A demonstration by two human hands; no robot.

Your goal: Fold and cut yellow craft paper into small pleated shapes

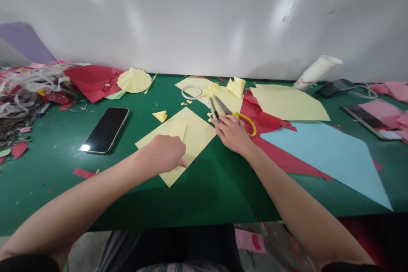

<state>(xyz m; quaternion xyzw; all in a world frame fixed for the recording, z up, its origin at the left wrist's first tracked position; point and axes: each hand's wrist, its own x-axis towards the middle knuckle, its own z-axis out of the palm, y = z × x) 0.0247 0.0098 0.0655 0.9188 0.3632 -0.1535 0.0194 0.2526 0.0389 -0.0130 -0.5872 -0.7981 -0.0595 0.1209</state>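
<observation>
My left hand (164, 153) is closed, knuckles up, over a square of pale yellow paper (202, 129) lying on the table. A narrow strip of yellow paper (179, 130) sticks out from beneath its fingers, which are mostly hidden. My right hand (233, 134) rests beside the square's right corner, its fingers closed around the near end of a slim grey-and-black tool that looks like a utility knife (214, 109). Touching that hand is a pair of scissors with yellow handles (250, 124), blades pointing away. A small folded yellow piece (160, 116) lies off the square's upper left side.
A roll of tape (191, 92) and yellow scraps (211, 90) lie behind the hands. Red paper (296, 159), blue paper (325, 148) and yellow sheets (290, 104) spread to the right. A phone (106, 129) lies left, near heaped ribbons (41, 80). A wall (204, 21) stands behind.
</observation>
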